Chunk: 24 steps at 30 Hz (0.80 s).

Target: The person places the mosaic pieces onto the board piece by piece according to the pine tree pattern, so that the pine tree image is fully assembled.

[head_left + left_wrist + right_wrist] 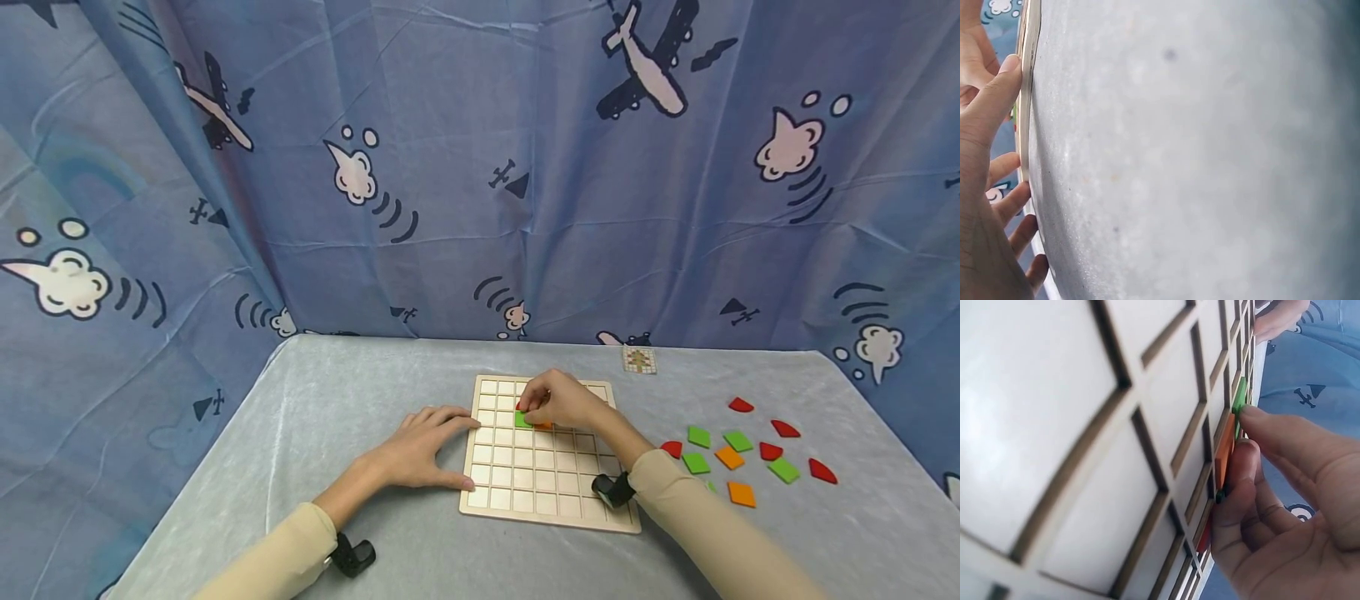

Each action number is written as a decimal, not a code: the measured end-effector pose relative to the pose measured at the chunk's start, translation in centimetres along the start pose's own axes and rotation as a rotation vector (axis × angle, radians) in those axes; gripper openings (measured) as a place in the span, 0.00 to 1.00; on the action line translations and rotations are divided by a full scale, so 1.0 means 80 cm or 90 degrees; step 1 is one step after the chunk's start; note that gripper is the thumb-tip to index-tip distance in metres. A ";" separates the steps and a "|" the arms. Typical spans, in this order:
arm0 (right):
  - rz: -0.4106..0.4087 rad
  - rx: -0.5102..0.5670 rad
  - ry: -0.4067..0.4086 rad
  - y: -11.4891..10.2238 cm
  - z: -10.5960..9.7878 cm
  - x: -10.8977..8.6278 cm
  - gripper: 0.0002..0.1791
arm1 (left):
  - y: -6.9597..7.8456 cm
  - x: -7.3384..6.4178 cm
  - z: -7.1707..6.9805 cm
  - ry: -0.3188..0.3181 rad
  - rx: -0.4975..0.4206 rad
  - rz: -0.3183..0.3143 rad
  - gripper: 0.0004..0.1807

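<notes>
A wooden grid board lies on the table, its square cells framed by thin raised strips. My left hand is spread at the board's left side, thumb and fingertips touching its edge. Over the upper middle of the grid, my right hand has its fingers bent and holds a green square tile at its edge with the thumb. Beside it sits an orange tile, partly under the fingers. A red piece shows past the fingers in the right wrist view. The hand hides part of these pieces.
Right of the board are scattered loose pieces: green squares, orange squares and red rounded pieces. A small patterned card lies near the table's back edge. A blue printed curtain hangs behind the grey-covered table.
</notes>
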State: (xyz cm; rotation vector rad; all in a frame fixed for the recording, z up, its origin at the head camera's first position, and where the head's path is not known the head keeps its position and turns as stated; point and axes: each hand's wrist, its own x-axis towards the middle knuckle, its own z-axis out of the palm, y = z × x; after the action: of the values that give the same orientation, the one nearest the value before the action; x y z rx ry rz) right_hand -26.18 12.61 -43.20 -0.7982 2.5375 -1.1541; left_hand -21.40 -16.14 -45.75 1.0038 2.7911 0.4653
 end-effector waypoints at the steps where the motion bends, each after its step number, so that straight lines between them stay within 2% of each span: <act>1: 0.003 0.002 0.000 -0.001 -0.001 -0.001 0.03 | 0.000 0.000 0.000 0.000 0.000 0.000 0.47; 8: 0.013 0.018 0.008 0.002 -0.011 -0.011 0.05 | 0.000 0.001 0.001 0.000 0.000 0.004 0.48; 15: 0.000 0.048 0.003 0.023 -0.031 -0.033 0.10 | -0.001 0.002 0.002 0.000 0.007 0.005 0.48; 24: 0.060 0.030 0.026 0.039 -0.060 -0.068 0.12 | -0.001 0.001 0.001 -0.002 0.005 0.002 0.47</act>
State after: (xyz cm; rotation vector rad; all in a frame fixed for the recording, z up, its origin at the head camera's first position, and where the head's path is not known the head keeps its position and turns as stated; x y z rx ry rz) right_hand -24.97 20.34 -42.43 -0.6424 2.5400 -1.2073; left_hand -21.51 -16.14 -45.85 1.0092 2.7912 0.4525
